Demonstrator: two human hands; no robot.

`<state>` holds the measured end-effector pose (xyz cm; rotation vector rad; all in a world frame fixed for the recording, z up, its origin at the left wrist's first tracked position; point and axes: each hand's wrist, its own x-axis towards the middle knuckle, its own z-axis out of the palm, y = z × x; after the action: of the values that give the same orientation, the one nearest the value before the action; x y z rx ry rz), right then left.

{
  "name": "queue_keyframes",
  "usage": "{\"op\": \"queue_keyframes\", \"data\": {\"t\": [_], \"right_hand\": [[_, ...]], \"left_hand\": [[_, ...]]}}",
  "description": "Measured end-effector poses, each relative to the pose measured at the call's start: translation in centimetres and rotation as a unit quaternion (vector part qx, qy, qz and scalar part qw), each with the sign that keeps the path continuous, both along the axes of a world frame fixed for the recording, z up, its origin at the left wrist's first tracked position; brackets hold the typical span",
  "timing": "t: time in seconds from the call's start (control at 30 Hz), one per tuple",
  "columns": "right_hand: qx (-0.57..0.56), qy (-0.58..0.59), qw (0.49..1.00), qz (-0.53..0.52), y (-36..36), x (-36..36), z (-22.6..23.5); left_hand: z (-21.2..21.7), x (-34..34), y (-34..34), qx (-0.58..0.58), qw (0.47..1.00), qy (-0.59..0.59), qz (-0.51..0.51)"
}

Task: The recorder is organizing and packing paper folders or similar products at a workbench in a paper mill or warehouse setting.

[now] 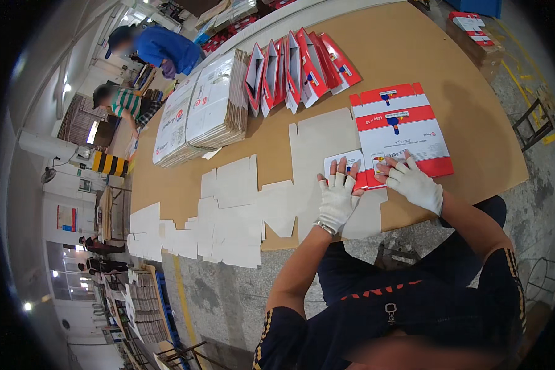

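Head view: my left hand (337,196) and right hand (414,182) press open, flat fingers on a red-and-white carton blank (401,129) at the worktop's (475,148) near edge. I judge it light, flexible, slippery; best held by edges.

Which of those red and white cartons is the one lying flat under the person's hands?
The unfolded carton at the table's near edge: both gloved hands, left hand and right hand, press on it. The others stand folded in a row farther back.
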<state>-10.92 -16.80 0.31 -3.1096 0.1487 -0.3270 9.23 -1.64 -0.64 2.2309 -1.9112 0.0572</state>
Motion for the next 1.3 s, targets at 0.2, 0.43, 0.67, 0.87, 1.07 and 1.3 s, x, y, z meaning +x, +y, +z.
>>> {"op": "queue_keyframes", "data": {"t": [0.2, 0.43, 0.67, 0.87, 1.07, 1.3], "right_hand": [[-0.099, 0.001, 0.995, -0.014, 0.8, -0.5, -1.3], [-0.098, 0.035, 0.995, -0.008, 0.5, -0.2, -1.5], [-0.088, 0.023, 0.996, 0.013, -0.8, 0.3, -1.3], [-0.032, 0.023, 0.999, 0.03, -0.4, -0.3, -1.1], [0.241, -0.094, 0.965, -0.046, 3.6, -4.2, 2.0], [0.806, -0.266, 0.438, -0.297, 7.0, -11.6, 0.3]], "left_hand": [[-0.3, -1.0, 0.2, 0.013, 0.999, -0.02, 0.036], [-0.2, -1.5, -0.2, 0.041, 0.995, -0.058, 0.067], [0.2, -0.3, -1.6, 0.023, 0.998, 0.019, 0.053], [0.9, -0.5, -4.4, 0.064, 0.979, 0.132, 0.144], [1.9, 2.5, -7.3, 0.001, 0.969, 0.2, 0.142], [4.3, -9.7, -6.2, 0.135, 0.77, 0.62, -0.061]]}}
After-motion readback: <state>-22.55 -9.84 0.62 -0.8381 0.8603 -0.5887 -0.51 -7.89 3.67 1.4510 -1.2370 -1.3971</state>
